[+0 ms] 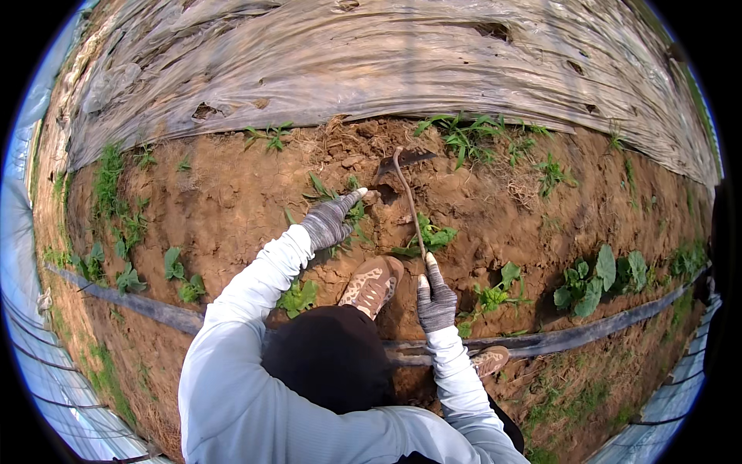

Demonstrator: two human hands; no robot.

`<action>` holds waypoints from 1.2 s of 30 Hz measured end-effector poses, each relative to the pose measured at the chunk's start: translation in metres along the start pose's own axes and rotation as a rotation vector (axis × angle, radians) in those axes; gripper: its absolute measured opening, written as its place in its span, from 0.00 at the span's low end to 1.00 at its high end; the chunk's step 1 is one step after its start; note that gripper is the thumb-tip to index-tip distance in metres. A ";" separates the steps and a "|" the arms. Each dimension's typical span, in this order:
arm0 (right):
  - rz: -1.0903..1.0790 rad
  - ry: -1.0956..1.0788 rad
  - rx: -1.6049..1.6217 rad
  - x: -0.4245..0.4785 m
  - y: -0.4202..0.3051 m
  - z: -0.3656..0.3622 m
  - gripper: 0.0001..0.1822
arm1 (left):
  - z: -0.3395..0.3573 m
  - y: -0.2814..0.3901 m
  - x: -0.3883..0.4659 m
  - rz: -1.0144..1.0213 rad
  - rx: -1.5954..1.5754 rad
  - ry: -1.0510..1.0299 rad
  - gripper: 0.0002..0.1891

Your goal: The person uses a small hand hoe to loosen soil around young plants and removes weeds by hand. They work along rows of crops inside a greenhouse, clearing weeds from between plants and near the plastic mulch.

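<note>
My right hand, in a grey knit glove, grips the lower end of a thin, bent wooden handle. Its far end meets a dark metal hoe blade lying against the loosened soil. My left hand, gloved the same way, reaches over green weeds beside a small hole in the ground. Its fingers point towards the hole; whether they pinch anything cannot be made out. A leafy green seedling grows beside the handle, close to my right hand.
Wrinkled clear plastic sheeting covers the ground ahead. A dark flat irrigation hose crosses near my feet. My shoe stands between my hands, near a seedling. Broad-leaved plants grow at the right, more weeds by the sheeting.
</note>
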State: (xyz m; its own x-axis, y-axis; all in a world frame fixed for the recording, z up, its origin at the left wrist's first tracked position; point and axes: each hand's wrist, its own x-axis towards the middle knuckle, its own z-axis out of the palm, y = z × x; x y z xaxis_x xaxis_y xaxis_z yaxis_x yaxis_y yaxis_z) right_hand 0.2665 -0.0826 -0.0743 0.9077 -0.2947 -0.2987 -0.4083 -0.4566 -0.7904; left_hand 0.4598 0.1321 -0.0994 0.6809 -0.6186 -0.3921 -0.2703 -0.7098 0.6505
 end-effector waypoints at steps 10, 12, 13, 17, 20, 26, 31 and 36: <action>-0.046 -0.037 0.120 0.016 -0.012 0.019 0.23 | 0.005 -0.004 0.038 -0.284 0.327 0.313 0.28; -0.089 -0.023 0.178 0.024 -0.011 0.040 0.23 | -0.004 -0.013 0.050 -0.322 0.327 0.243 0.25; 0.077 -0.127 0.081 0.023 -0.018 0.041 0.23 | -0.009 -0.011 0.050 -0.332 0.364 0.197 0.25; 0.146 -0.180 0.105 -0.009 -0.017 0.043 0.24 | -0.010 -0.010 0.048 -0.286 0.471 0.171 0.22; 0.025 -0.071 0.202 -0.026 -0.008 0.039 0.23 | -0.004 -0.028 0.040 -0.202 0.417 0.132 0.24; -0.102 0.110 0.190 -0.008 -0.011 0.029 0.23 | -0.061 -0.080 0.021 -0.289 0.488 0.350 0.28; 0.008 0.081 0.150 -0.010 0.011 0.032 0.24 | -0.095 -0.118 0.057 -0.595 0.684 0.103 0.28; -0.018 0.081 0.180 -0.008 0.016 0.029 0.24 | -0.107 -0.136 0.089 -0.723 0.674 0.054 0.23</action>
State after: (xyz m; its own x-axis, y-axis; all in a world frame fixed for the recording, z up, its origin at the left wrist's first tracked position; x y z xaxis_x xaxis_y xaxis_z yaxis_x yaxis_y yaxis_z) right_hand 0.2556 -0.0633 -0.1004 0.9009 -0.3578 -0.2458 -0.3620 -0.3067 -0.8803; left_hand 0.6300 0.2097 -0.1536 0.8602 0.0441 -0.5080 -0.0964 -0.9642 -0.2469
